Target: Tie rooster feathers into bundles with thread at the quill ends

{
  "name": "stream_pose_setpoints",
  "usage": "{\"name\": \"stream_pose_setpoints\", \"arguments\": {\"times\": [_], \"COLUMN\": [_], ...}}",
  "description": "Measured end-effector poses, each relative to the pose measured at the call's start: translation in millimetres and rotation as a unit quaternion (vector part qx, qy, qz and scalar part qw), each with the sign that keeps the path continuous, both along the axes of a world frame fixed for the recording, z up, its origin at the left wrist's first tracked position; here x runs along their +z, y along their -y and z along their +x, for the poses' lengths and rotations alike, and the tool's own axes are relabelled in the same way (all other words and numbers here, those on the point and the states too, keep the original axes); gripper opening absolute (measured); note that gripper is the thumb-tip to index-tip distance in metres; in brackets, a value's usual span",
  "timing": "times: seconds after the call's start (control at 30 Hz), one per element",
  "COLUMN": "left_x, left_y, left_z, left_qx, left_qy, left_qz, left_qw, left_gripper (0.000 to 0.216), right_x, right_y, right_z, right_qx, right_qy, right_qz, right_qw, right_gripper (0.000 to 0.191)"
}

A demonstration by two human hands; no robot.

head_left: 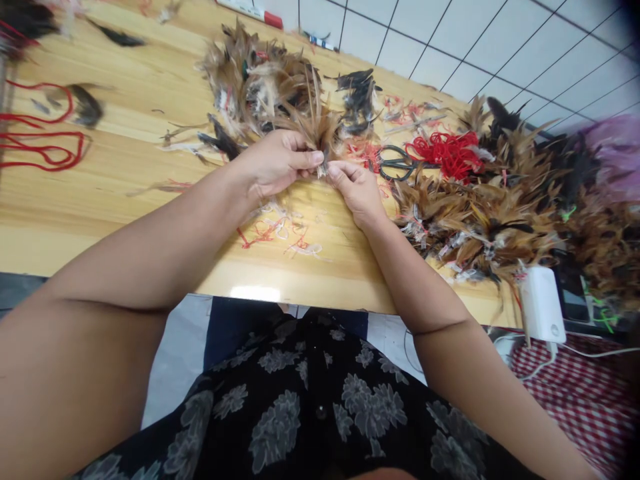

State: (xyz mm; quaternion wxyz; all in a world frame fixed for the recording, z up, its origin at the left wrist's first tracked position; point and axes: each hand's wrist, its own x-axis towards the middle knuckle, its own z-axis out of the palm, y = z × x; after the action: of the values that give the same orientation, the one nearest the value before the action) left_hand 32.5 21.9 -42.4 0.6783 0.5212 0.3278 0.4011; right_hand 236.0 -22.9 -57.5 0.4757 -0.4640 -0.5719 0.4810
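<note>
My left hand [278, 162] is closed around the quill ends of a small bunch of brown feathers [316, 123], which fan upward from my fingers. My right hand [353, 187] pinches the base of the same bunch from the right, fingertips meeting my left thumb. Both hands hover just above the wooden table [125, 167]. Black scissors [396, 163] lie just right of my right hand, beside a tangle of red string [447, 152].
A large heap of brown feathers [255, 83] lies behind my hands and another feather pile [480, 220] spreads to the right. Red cord loops [45, 143] sit at the far left. Thread scraps [273, 233] litter the near edge. A white charger [543, 303] hangs at the right edge.
</note>
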Motion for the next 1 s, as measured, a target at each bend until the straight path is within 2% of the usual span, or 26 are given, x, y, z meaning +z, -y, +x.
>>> {"name": "stream_pose_setpoints", "arguments": {"times": [0.1, 0.23, 0.5, 0.6, 0.73, 0.8, 0.87, 0.93, 1.0], "left_x": [-1.1, -2.6, 5.1, 6.5, 7.8, 8.3, 7.2, 3.7, -1.7], "left_y": [-1.9, -0.6, 12.3, 15.9, 14.2, 10.1, 3.9, -3.3, -9.7], "left_z": [-3.4, -0.5, 8.6, 11.1, 13.2, 11.6, 7.7, 2.6, -1.5], "left_qx": [-0.012, -0.025, -0.034, -0.034, -0.035, 0.008, 0.083, 0.152, 0.182], "left_qy": [-0.015, -0.013, -0.010, -0.013, 0.006, 0.013, -0.026, -0.112, -0.208], "left_qz": [0.000, -0.002, -0.022, -0.018, 0.016, 0.049, 0.103, 0.174, 0.241], "left_qw": [1.000, 1.000, 0.999, 0.999, 0.999, 0.999, 0.991, 0.966, 0.931], "left_gripper": [0.057, 0.051, 0.033, 0.040, 0.060, 0.065, 0.057, 0.041, 0.025], "right_x": [1.2, -0.5, 1.9, 1.8, -2.4, -7.4, -13.4, -18.3, -20.2], "right_y": [-0.8, -3.0, -4.7, -3.0, -4.4, -10.7, -20.2, -29.4, -34.9], "right_z": [4.0, 8.9, 8.3, 5.5, 6.4, 11.7, 20.1, 29.4, 36.5], "right_qx": [0.018, 0.068, 0.088, 0.083, 0.056, 0.032, 0.003, -0.024, -0.043], "right_qy": [-0.013, -0.010, 0.031, 0.026, 0.012, -0.004, -0.026, -0.050, -0.071], "right_qz": [-0.028, -0.024, -0.027, -0.028, -0.021, -0.023, -0.033, -0.047, -0.059], "right_qw": [0.999, 0.997, 0.995, 0.996, 0.998, 0.999, 0.999, 0.997, 0.995], "right_gripper": [0.072, 0.071, 0.067, 0.067, 0.062, 0.059, 0.056, 0.055, 0.054]}}
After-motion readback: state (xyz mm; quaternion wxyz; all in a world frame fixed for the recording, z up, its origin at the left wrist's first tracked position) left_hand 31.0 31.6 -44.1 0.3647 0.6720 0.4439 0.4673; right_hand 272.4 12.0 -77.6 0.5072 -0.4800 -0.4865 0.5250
